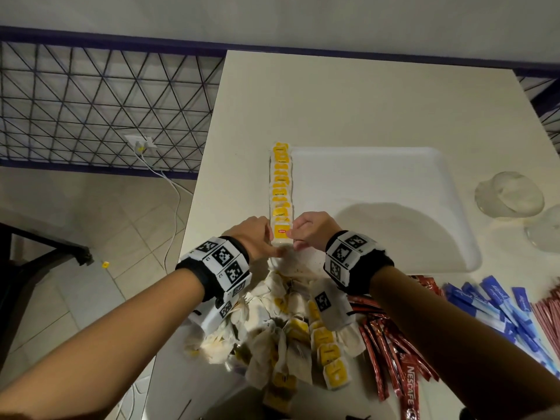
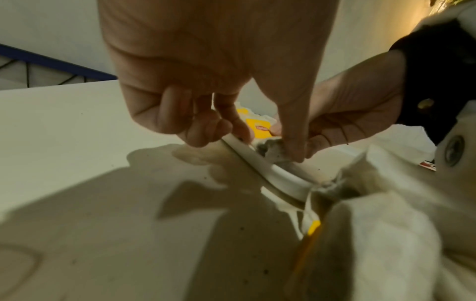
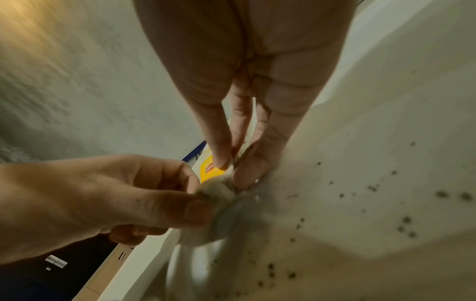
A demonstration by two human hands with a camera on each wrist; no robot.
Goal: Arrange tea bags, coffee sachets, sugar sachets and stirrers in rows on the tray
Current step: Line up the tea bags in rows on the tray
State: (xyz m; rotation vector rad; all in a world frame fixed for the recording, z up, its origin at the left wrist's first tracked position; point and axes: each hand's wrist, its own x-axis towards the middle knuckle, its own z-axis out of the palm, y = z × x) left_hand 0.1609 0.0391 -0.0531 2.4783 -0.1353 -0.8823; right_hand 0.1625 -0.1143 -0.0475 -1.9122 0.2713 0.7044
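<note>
My left hand (image 1: 253, 234) and my right hand (image 1: 309, 230) meet at the near end of the tray (image 1: 448, 259). Both pinch the same tea bag (image 1: 281, 236), one hand on each side. I think I hold it with two hands so it lies flat and straight, with the yellow tag facing up like the others.

This bag sits at the near end of the row of tea bags (image 1: 281, 183). The row runs along the tray's left edge, and the bags overlap a little. I think hugging the edge saves room for more rows.

The rest of the tray is bare. Small dark crumbs lie on it near my fingers.

The pile of tea bags (image 1: 291, 328) waits close to me, under my wrists. The red coffee sachets (image 1: 394, 353) and blue sugar sachets (image 1: 497, 307) lie to my right, off the tray, and the pink stirrers (image 1: 545, 310) beyond them.
</note>
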